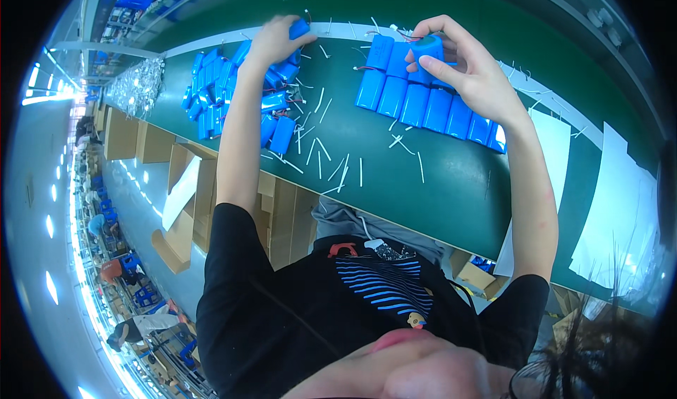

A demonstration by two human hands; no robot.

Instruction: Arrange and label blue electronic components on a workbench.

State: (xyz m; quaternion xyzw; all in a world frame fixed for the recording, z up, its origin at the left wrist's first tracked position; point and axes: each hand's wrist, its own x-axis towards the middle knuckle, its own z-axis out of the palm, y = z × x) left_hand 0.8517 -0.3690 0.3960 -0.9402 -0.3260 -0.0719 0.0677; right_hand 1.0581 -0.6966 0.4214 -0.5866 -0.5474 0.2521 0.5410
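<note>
My right hand grips a blue shrink-wrapped battery pack between thumb and fingers. It is above a block of similar packs, which lie side by side in two rows on the green table. My left hand is at the far edge of a loose pile of blue battery packs. Its thumb and fingers close around one pack; part of that pack is hidden by the hand. Short wires with white connectors stick out of several packs.
Thin white strips are scattered between pile and rows. Clear plastic bags lie at the table's left end. White sheets are on the right. Cardboard boxes stand below the near edge. Other people work far left.
</note>
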